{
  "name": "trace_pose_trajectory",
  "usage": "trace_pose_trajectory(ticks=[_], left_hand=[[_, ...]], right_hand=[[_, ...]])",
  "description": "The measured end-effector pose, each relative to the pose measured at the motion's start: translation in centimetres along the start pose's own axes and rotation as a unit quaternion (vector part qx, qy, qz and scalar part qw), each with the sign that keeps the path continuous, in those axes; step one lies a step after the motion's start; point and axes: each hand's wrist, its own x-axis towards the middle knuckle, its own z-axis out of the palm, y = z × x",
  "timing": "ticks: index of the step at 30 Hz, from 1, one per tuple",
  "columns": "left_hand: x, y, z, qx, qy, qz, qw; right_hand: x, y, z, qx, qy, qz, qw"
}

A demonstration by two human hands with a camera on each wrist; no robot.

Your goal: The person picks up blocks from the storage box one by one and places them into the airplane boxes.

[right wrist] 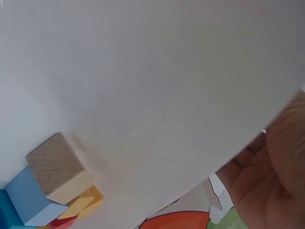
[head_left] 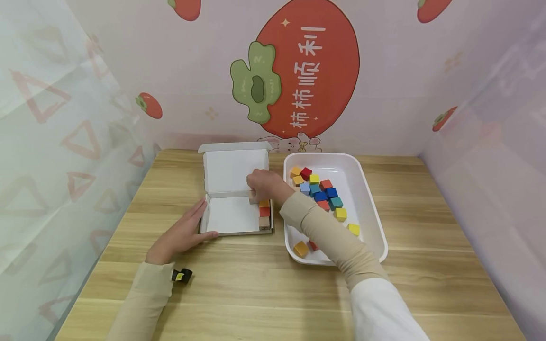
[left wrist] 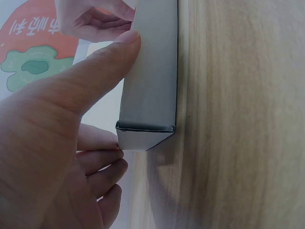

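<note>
A shallow white cardboard box (head_left: 232,215) lies with its lid (head_left: 236,170) raised at the back. My left hand (head_left: 183,232) rests at its front left corner, thumb along the front wall and fingers by the left side. In the left wrist view the thumb (left wrist: 100,71) touches the upper edge of the box wall (left wrist: 150,76). My right hand (head_left: 265,183) pinches a plain wooden cube (head_left: 253,197) low over the box's right part. Along the right wall sit an orange cube (head_left: 264,203), a red cube (head_left: 264,211) and another plain wooden cube (head_left: 264,223).
Right of the box stands a white tray (head_left: 373,213) with several coloured cubes, partly under my right forearm. A plain wooden cube (right wrist: 57,167) shows among them in the right wrist view. The wooden table (head_left: 239,289) meets a printed wall (head_left: 375,123) behind.
</note>
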Motion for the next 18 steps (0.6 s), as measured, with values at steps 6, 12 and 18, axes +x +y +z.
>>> trace_pose_trajectory(ticks=[6,12,18], left_hand=[[0.0,0.0,0.1,0.001,-0.001,-0.001,1.0000],[0.0,-0.1,0.2,0.002,-0.002,0.002,1.0000],[0.2,-0.3,0.3,0.005,-0.002,0.002,1.0000]], right_hand=[[-0.3,-0.3,-0.3,0.011,0.010,0.010,0.9998],[-2.7,0.0,-2.4,0.047,-0.007,-0.021,0.9986],[-6.5,0.2,-5.1,0.047,-0.015,-0.035,0.9982]])
